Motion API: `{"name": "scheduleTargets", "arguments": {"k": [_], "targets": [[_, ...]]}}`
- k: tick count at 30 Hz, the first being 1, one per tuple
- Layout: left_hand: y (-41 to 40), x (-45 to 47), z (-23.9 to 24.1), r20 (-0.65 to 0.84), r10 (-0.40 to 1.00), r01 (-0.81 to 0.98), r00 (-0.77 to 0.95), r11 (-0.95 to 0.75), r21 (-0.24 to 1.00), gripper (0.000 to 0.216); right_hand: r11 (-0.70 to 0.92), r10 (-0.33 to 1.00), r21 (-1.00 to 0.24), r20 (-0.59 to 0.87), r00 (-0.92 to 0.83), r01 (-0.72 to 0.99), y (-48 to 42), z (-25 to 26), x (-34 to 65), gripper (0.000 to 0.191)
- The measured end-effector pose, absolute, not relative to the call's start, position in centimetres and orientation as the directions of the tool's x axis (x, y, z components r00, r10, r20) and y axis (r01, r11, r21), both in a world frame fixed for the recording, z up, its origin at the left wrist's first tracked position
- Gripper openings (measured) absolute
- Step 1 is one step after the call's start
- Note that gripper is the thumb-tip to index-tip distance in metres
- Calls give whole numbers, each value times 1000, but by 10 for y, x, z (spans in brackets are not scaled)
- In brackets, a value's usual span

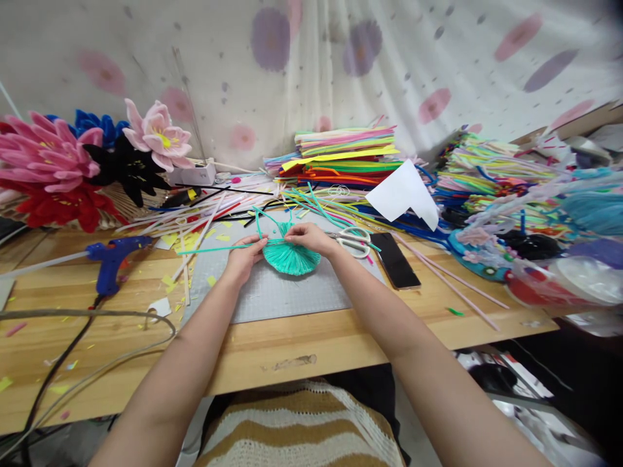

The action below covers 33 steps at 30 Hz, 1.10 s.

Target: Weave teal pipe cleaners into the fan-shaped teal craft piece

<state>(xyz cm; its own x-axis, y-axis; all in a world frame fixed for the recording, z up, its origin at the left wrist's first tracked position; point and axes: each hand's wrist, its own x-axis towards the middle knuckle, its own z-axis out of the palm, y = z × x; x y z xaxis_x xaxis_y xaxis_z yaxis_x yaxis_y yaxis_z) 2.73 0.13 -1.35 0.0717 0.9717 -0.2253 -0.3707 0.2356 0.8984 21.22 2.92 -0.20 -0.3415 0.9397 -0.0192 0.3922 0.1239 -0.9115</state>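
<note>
A fan-shaped piece of teal pipe cleaners (291, 257) lies on a grey cutting mat (272, 295) in the middle of the wooden table. My left hand (244, 256) pinches its upper left edge, where a long teal pipe cleaner (209, 249) runs out to the left. My right hand (311, 237) pinches the top of the same piece from the right. Both hands have their fingers closed on it. More teal stems (268, 220) rise behind the piece.
White-handled scissors (354, 240) and a black phone (395, 261) lie right of the mat. A blue glue gun (114, 256) rests at left, with cables near the front edge. Pipe-cleaner flowers (58, 168) stand at back left. Stacks of coloured pipe cleaners (348, 155) fill the back and right.
</note>
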Motion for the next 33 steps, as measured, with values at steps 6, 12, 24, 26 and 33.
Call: {"name": "scheduleTargets", "arguments": {"k": [6, 12, 24, 26, 33], "targets": [[3, 25, -14, -244, 967, -340, 73, 254, 905, 33, 269, 922, -756, 24, -386, 597, 20, 5, 205, 25], [3, 30, -15, -236, 971, -349, 34, 233, 908, 34, 436, 899, -343, 202, -388, 832, 9, 19, 181, 22], [4, 31, -11, -247, 967, -549, 70, 244, 799, 23, 431, 903, -432, 207, -378, 792, 21, 14, 176, 14], [3, 33, -11, -242, 969, -534, 44, 228, 814, 24, 426, 904, -436, 195, -379, 793, 20, 15, 176, 14], [0, 36, -7, -253, 966, -527, -47, 191, 828, 24, 471, 882, -397, 204, -425, 788, 21, 12, 176, 16]]}}
